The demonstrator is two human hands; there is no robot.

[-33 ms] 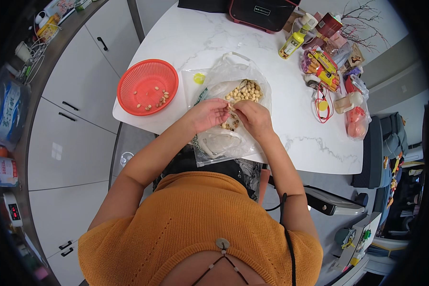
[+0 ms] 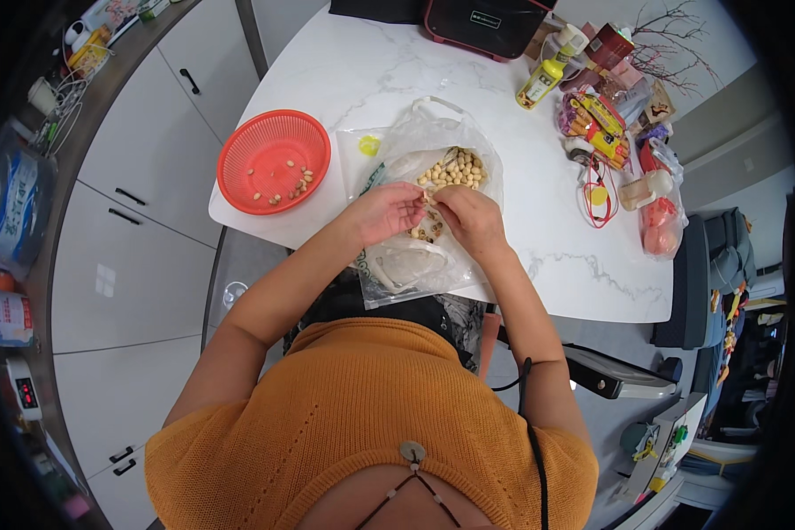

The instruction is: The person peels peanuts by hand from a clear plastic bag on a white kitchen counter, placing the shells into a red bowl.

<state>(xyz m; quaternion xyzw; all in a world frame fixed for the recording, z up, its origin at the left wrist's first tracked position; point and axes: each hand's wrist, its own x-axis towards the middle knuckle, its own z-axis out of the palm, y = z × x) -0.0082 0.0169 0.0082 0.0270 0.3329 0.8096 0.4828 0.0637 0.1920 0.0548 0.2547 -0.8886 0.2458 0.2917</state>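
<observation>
Both hands meet over an open clear plastic bag [image 2: 477, 132] lying on the white table. My left hand [image 2: 387, 215] pinches a small peanut [image 2: 427, 200] between thumb and fingertips, its other fingers curled. Fingers of my right hand [image 2: 473, 219] close on the same peanut from the other side and partly hide it. Just beyond the hands, a pile of unshelled peanuts [image 2: 468, 170] sits in the bag. Some darker bits, perhaps shells, [image 2: 431, 231] lie beneath my fingers. To the left, a red plastic basket [image 2: 238, 150] holds several loose kernels [image 2: 302, 184].
The marbled white table [image 2: 362, 66] carries a black and red appliance [image 2: 486, 26] at the back. A yellow-green bottle [image 2: 541, 84], packaged food [image 2: 596, 124], a red cable [image 2: 602, 208] and a bag of round fruit [image 2: 661, 225] stand along the right. White cabinets [image 2: 141, 265] flank the left.
</observation>
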